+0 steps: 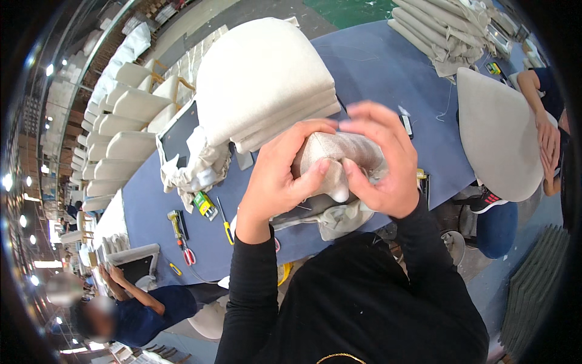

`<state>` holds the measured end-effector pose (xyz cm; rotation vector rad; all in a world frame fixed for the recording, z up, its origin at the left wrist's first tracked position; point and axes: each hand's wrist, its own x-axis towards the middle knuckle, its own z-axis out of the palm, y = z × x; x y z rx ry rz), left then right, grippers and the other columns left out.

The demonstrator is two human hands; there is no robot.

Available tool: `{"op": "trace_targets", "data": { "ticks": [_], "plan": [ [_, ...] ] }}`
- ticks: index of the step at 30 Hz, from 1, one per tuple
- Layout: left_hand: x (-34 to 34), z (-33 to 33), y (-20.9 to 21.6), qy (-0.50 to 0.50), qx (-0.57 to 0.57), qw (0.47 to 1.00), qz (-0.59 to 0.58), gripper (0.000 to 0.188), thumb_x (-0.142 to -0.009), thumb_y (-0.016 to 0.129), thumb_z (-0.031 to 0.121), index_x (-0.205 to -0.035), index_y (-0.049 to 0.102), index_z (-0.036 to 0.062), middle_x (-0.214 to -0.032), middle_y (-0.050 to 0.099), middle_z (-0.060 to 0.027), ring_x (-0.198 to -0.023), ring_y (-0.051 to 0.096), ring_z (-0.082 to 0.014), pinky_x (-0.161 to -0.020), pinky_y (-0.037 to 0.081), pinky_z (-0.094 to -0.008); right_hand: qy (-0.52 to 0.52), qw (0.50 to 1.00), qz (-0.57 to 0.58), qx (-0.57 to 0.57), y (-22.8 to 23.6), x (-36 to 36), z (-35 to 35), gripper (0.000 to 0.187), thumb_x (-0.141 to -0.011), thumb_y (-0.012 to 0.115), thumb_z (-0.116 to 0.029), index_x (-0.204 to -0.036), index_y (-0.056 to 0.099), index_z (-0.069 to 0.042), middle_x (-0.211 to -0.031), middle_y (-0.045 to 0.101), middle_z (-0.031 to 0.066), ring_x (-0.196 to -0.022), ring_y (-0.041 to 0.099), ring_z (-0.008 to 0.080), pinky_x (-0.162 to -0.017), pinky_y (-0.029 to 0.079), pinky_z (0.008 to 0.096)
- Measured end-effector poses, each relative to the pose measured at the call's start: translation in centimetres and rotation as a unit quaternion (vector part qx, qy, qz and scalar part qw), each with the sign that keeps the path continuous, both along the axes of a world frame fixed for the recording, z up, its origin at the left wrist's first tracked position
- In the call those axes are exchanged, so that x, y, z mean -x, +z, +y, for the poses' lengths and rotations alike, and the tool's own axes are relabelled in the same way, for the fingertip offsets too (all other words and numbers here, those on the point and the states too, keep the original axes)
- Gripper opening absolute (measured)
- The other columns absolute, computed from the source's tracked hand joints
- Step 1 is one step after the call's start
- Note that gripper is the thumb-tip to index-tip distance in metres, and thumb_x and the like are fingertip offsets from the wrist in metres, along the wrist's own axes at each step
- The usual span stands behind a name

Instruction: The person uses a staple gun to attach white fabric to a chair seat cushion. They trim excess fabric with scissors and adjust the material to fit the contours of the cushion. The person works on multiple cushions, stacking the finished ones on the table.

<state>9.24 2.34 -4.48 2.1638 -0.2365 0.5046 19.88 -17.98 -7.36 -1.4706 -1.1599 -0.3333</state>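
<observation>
Just in front of my chest, both hands grip a beige fabric-covered piece, seemingly a padded chair part [336, 145], with one corner facing me. My left hand [276, 167] wraps its left side, its thumb pressed against the fabric near the corner. On the other side, my right hand [388, 167] has its thumb at the same corner; its upper fingers are raised and blurred. Below the corner, loose beige cloth [345, 221] hangs over the table edge. Beyond my hands lies a stack of cream upholstered seat panels [260, 79].
On the blue table [142, 191] lie a green-yellow box [205, 205], a yellow-handled screwdriver [228, 232], red-handled scissors [189, 257] and crumpled fabric [197, 167]. Folded covers [433, 30] are stacked far right. A co-worker's hands [548, 142] rest on a panel [497, 133]; another person [145, 309] works at left.
</observation>
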Motion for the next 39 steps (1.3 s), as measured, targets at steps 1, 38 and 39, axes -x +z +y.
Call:
{"op": "trace_targets", "data": {
  "ticks": [1, 38, 39],
  "plan": [
    [-0.5, -0.4, -0.2, 0.008, 0.019, 1.000, 0.010, 0.044, -0.091, 0.077, 0.021, -0.131, 0.068, 0.0048, -0.125, 0.077, -0.0153, -0.105, 0.076, -0.0341, -0.093, 0.059, -0.0401, -0.040, 0.999, 0.008, -0.003, -0.3, 0.6, -0.4, 0.041, -0.081, 0.084, -0.010, -0.121, 0.076, -0.004, -0.127, 0.069, 0.0185, -0.099, 0.073, 0.0310, -0.088, 0.058, 0.0357],
    [-10.8, -3.1, 0.8, 0.017, -0.025, 0.994, 0.105, 0.028, -0.094, 0.079, 0.010, -0.121, 0.075, 0.0014, -0.118, 0.081, -0.0141, -0.095, 0.077, -0.0209, -0.081, 0.057, -0.0301, -0.108, 0.980, 0.162, -0.029, -2.8, -5.9, -2.3, 0.025, -0.084, 0.094, -0.011, -0.098, 0.075, -0.002, -0.091, 0.072, 0.0074, -0.075, 0.069, 0.0186, -0.066, 0.055, 0.0304],
    [-10.8, -3.1, 0.7, 0.015, -0.026, 0.995, 0.100, 0.028, -0.094, 0.079, 0.011, -0.121, 0.075, 0.0015, -0.118, 0.081, -0.0139, -0.093, 0.076, -0.0202, -0.080, 0.056, -0.0298, -0.110, 0.982, 0.151, -0.023, -2.8, -6.0, -2.3, 0.024, -0.084, 0.094, -0.011, -0.097, 0.075, -0.003, -0.089, 0.072, 0.0070, -0.075, 0.069, 0.0192, -0.066, 0.054, 0.0309]
  ]
}}
